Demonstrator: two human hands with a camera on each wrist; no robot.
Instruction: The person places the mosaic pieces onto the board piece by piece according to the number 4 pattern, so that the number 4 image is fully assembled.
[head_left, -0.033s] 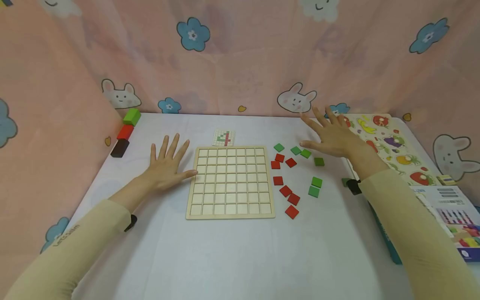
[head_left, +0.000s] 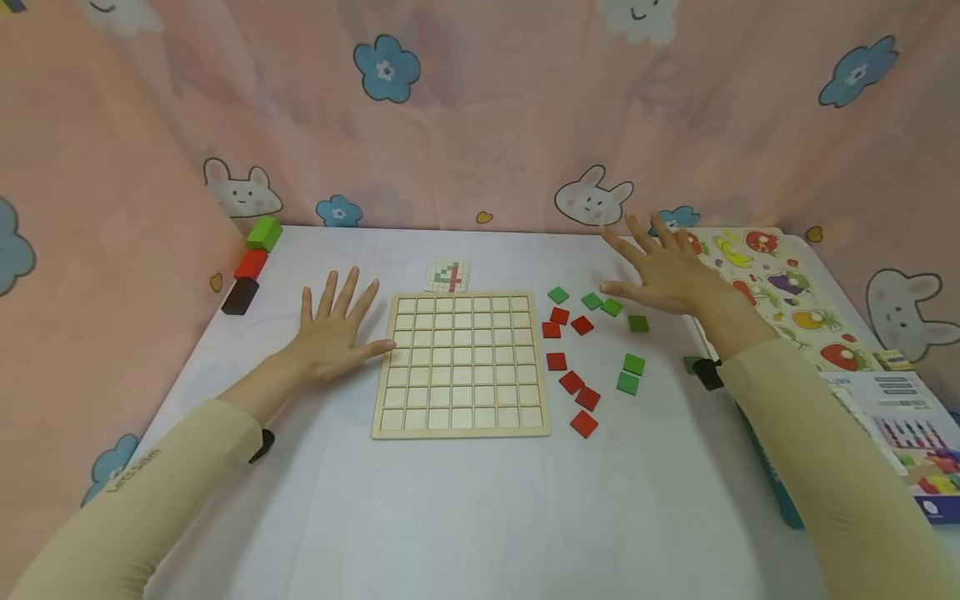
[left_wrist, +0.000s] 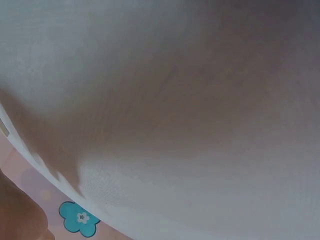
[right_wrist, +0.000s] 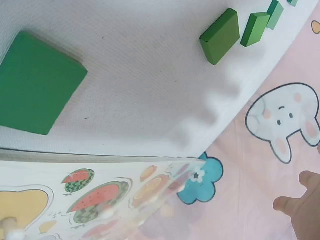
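My left hand (head_left: 330,340) is spread flat with straight fingers, its thumb tip at the left edge of a wooden grid board (head_left: 386,367). The board's square cells hold no coloured tiles. My right hand (head_left: 663,271), fingers spread and holding nothing, is above the table's far right part. Below and left of it lie several green tiles (head_left: 633,364) and several red tiles (head_left: 572,382). Behind the board is a small pattern card (head_left: 447,275) with green and red squares. In the right wrist view a green tile (right_wrist: 40,82) appears large, with fingertips (right_wrist: 285,205) at the lower right.
Green, red and black blocks (head_left: 251,264) line the far left edge. At the right lie a fruit-picture board (head_left: 787,287) and a printed box (head_left: 892,417), partly behind the right sleeve. A pink patterned curtain (head_left: 480,108) closes off the back and sides.
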